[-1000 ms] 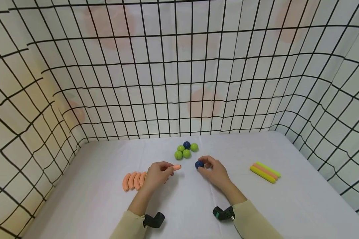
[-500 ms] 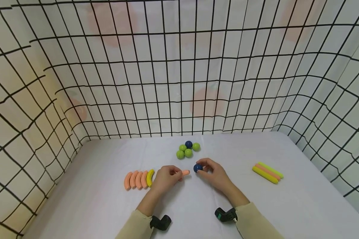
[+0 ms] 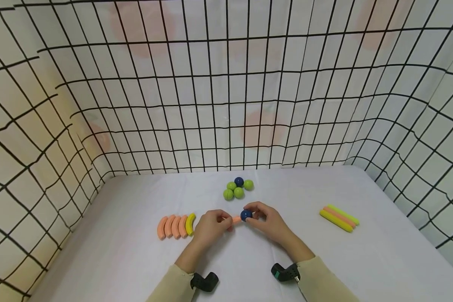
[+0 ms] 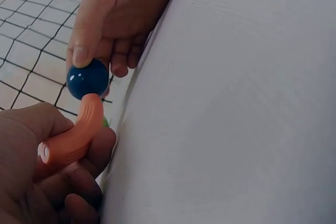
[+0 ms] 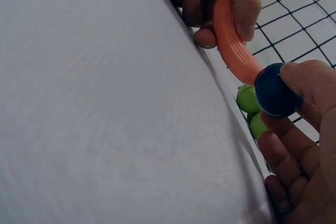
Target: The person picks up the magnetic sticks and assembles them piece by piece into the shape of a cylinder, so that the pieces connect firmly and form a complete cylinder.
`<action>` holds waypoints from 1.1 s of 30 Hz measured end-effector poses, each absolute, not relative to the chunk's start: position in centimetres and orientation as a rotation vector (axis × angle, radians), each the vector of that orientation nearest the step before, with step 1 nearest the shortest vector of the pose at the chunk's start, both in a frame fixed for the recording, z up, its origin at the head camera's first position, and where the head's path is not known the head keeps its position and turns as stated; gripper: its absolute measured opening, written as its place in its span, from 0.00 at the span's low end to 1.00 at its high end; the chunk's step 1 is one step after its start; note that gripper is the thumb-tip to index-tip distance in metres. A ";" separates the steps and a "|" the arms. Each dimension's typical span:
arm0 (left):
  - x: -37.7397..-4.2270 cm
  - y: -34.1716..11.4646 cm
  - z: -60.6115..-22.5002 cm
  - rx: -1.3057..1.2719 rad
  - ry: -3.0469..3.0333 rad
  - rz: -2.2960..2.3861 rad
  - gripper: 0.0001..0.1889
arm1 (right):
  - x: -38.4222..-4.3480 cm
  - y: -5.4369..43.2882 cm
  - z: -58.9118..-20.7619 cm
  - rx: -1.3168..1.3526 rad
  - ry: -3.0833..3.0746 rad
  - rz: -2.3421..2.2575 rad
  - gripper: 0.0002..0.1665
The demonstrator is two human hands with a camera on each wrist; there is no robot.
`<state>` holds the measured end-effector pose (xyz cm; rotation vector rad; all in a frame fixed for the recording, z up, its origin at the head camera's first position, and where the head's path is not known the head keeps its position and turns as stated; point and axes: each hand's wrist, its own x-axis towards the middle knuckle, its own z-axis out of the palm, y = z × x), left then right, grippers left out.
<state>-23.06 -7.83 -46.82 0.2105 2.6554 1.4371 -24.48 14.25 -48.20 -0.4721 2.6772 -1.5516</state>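
My left hand (image 3: 211, 226) pinches a curved orange ribbed rod (image 4: 79, 132) between thumb and fingers. A glossy dark blue ball (image 3: 246, 215) is held between the thumb and fingers of my right hand (image 3: 268, 220). The free end of the curved rod meets the ball's surface in both wrist views; whether they are joined there cannot be seen. Both hands are in the middle of the white table, close together. Beside my left hand lies a row of several curved orange rods (image 3: 175, 227), with one curved yellow rod (image 3: 190, 224) at its right end.
Several green balls (image 3: 238, 193) and another dark blue ball (image 3: 239, 182) sit in a cluster beyond the hands. To the right lie straight rods, a yellow one (image 3: 336, 220), an orange one (image 3: 339, 216) and a yellow-green one (image 3: 343, 214). Black netting (image 3: 228, 105) surrounds the table (image 3: 109, 260).
My left hand has moved right with the curved orange rod, uncovering the curved yellow rod. My right hand has brought the blue ball slightly left and down, and rod and ball now meet.
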 end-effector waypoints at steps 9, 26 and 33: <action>-23.0 -7.9 -47.0 0.199 2.678 1.440 0.12 | -24.6 14.2 -48.3 -0.455 2.697 -1.540 0.17; -22.9 -7.9 -47.1 0.320 2.706 1.402 0.14 | -24.9 14.5 -48.5 -0.441 2.701 -1.594 0.17; -22.6 -7.6 -46.9 0.367 2.678 1.405 0.13 | -25.0 14.2 -48.3 -0.410 2.597 -1.717 0.17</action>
